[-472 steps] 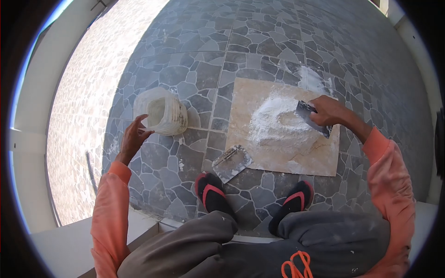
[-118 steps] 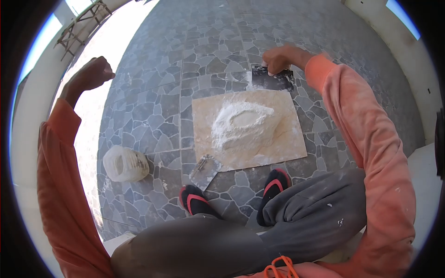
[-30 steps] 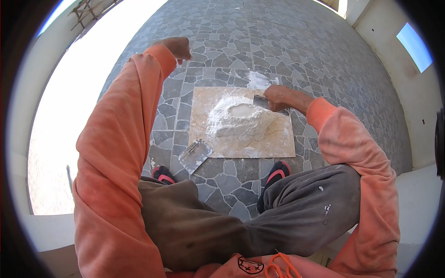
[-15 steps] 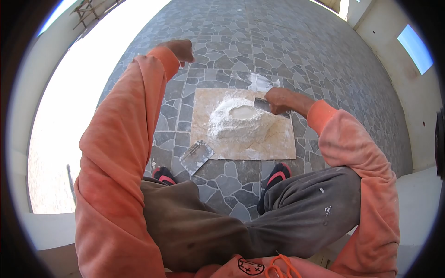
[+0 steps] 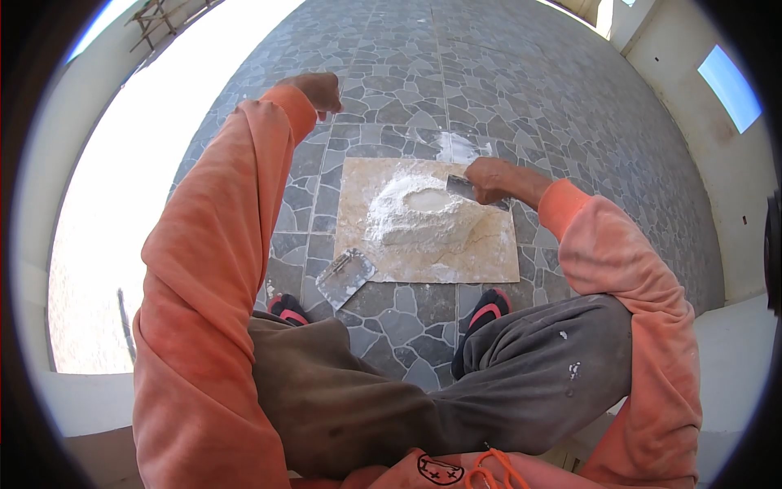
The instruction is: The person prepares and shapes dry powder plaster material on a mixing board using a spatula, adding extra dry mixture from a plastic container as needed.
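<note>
My right hand (image 5: 494, 179) is closed around a metal scraper (image 5: 461, 187), whose flat grey blade shows on both sides of the fist. The blade is at the right side of a heap of white powder (image 5: 423, 226). A shallow hollow at the top of the heap holds a smooth, wet-looking pool (image 5: 427, 200). Under the heap lies a square beige board (image 5: 481, 267). My left hand (image 5: 314, 90) is held out beyond the board's upper left corner, fingers curled downward; whatever they may hold is hidden.
A second flat metal scraper (image 5: 346, 279), spotted with white, lies by the board's lower left corner. White residue (image 5: 461, 148) marks the stone-patterned floor (image 5: 391, 85) behind the board. My shoes (image 5: 489, 308) stand close to its near edge. A wall (image 5: 684, 163) rises at right.
Little differs. The view has shifted very slightly, and both hands, the held scraper and the powder heap keep their places.
</note>
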Demonstrator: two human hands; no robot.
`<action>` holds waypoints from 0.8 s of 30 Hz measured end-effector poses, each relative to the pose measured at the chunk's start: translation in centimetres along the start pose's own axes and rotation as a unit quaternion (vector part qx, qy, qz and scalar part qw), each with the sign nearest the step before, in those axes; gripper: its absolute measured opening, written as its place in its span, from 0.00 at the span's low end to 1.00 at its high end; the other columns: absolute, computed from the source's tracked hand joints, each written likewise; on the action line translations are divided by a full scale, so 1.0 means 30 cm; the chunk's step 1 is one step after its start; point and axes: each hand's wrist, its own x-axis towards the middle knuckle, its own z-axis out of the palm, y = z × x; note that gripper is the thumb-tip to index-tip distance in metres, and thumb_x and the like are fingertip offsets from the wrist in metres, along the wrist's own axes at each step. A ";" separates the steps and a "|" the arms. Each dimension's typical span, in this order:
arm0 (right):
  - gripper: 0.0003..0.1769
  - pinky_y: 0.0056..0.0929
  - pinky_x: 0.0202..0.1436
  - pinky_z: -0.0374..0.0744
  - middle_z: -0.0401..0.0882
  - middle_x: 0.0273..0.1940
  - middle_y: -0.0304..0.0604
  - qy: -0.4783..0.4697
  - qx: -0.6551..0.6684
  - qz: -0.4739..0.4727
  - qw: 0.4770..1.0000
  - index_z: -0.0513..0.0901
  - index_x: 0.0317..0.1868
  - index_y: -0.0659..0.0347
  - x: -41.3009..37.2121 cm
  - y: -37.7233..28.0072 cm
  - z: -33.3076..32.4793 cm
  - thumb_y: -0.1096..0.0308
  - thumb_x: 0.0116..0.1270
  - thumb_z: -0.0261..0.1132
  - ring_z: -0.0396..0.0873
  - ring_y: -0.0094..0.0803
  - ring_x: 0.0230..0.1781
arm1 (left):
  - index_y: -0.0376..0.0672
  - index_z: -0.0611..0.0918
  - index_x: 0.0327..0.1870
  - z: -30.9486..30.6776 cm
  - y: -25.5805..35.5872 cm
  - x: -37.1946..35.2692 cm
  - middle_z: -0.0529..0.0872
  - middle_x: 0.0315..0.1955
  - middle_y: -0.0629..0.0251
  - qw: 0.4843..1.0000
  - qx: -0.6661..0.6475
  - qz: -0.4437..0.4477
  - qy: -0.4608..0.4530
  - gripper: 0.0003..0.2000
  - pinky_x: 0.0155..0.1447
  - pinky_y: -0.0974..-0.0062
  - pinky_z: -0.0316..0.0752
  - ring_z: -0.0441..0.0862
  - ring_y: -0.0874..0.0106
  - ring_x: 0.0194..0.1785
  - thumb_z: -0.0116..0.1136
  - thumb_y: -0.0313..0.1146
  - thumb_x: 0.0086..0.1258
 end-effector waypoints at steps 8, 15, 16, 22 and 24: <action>0.13 0.43 0.44 0.81 0.84 0.42 0.60 -0.043 -0.012 0.045 0.998 0.85 0.40 0.68 0.001 -0.022 -0.017 0.72 0.54 0.61 0.83 0.53 0.45 | 0.35 0.80 0.57 -0.005 0.001 -0.012 0.86 0.48 0.53 1.000 0.001 0.000 -0.005 0.17 0.48 0.62 0.85 0.88 0.59 0.47 0.53 0.36 0.73; 0.12 0.44 0.44 0.82 0.84 0.39 0.59 -0.025 -0.004 0.043 0.999 0.86 0.36 0.67 -0.039 -0.057 -0.053 0.73 0.52 0.60 0.83 0.54 0.43 | 0.37 0.81 0.56 -0.003 -0.013 0.001 0.88 0.44 0.57 1.000 0.000 -0.002 -0.009 0.17 0.42 0.64 0.85 0.88 0.63 0.41 0.54 0.38 0.73; 0.12 0.45 0.43 0.82 0.84 0.37 0.60 -0.015 0.005 0.039 0.999 0.86 0.35 0.67 -0.046 -0.058 -0.055 0.73 0.51 0.60 0.83 0.55 0.42 | 0.37 0.81 0.56 -0.004 -0.017 0.007 0.88 0.44 0.58 1.000 -0.004 -0.004 -0.011 0.17 0.42 0.64 0.85 0.88 0.63 0.41 0.54 0.38 0.72; 0.13 0.43 0.44 0.82 0.85 0.41 0.57 -0.041 -0.020 0.044 0.998 0.86 0.38 0.66 0.001 -0.043 -0.022 0.72 0.53 0.62 0.84 0.51 0.43 | 0.37 0.82 0.55 0.004 -0.030 0.019 0.88 0.43 0.58 1.000 -0.008 0.004 -0.015 0.18 0.43 0.65 0.84 0.88 0.63 0.40 0.55 0.38 0.70; 0.13 0.43 0.43 0.82 0.85 0.40 0.57 -0.041 -0.022 0.036 0.998 0.86 0.38 0.66 0.013 -0.035 -0.009 0.72 0.53 0.62 0.84 0.52 0.42 | 0.36 0.82 0.55 0.008 -0.036 0.029 0.88 0.42 0.59 1.000 -0.012 0.008 -0.015 0.18 0.43 0.65 0.83 0.88 0.63 0.40 0.55 0.38 0.70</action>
